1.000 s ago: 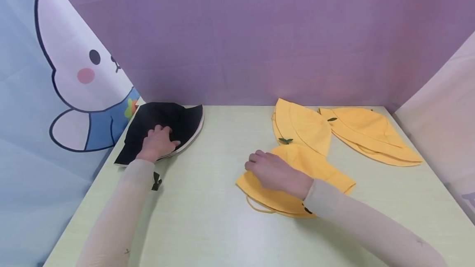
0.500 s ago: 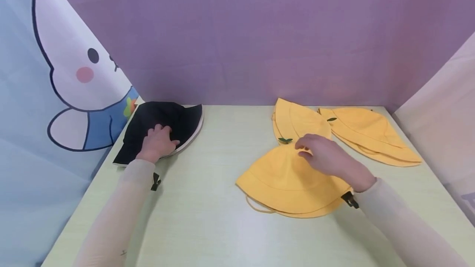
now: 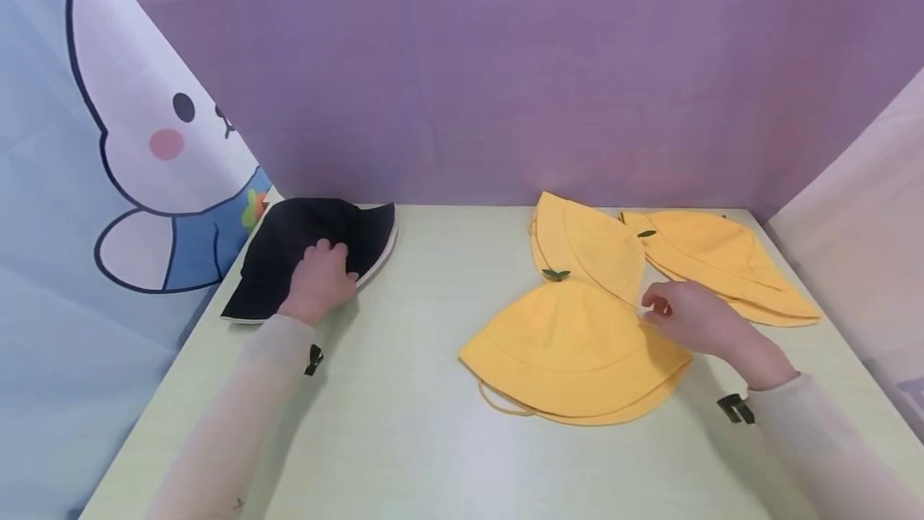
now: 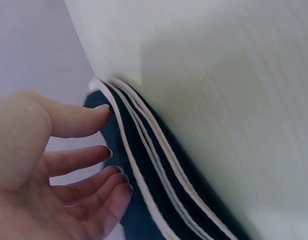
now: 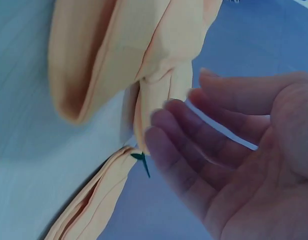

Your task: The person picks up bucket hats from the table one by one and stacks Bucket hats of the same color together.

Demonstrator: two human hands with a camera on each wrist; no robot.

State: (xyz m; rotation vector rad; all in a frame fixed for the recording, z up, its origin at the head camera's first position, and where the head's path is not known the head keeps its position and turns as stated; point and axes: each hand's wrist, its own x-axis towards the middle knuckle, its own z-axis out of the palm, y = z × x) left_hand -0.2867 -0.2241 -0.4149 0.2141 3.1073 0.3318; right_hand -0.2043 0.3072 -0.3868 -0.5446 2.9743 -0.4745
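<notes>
A black bucket hat (image 3: 289,263) with pale edging lies folded at the back left of the table. My left hand (image 3: 323,279) is over its front brim, and in the left wrist view the loosely bent fingers (image 4: 84,160) and thumb stay apart beside the layered edges. Toward the front lies a folded yellow bucket hat (image 3: 563,351) with a small green leaf tab (image 3: 556,274) and a cord loop. My right hand (image 3: 700,323) hovers by this hat's right side, fingers loosely bent, holding nothing.
Two more folded yellow hats lie behind: one upright-pointed hat (image 3: 588,243) overlapped by the front hat, and another hat (image 3: 722,255) near the right edge. A purple cloth (image 3: 469,87) backs the pale table (image 3: 404,392); printed and pale cloths flank it.
My right hand has moved off the front yellow hat, rightward to its right side, uncovering the hat. The left hand has shifted slightly right over the black hat. The hats have stayed put.
</notes>
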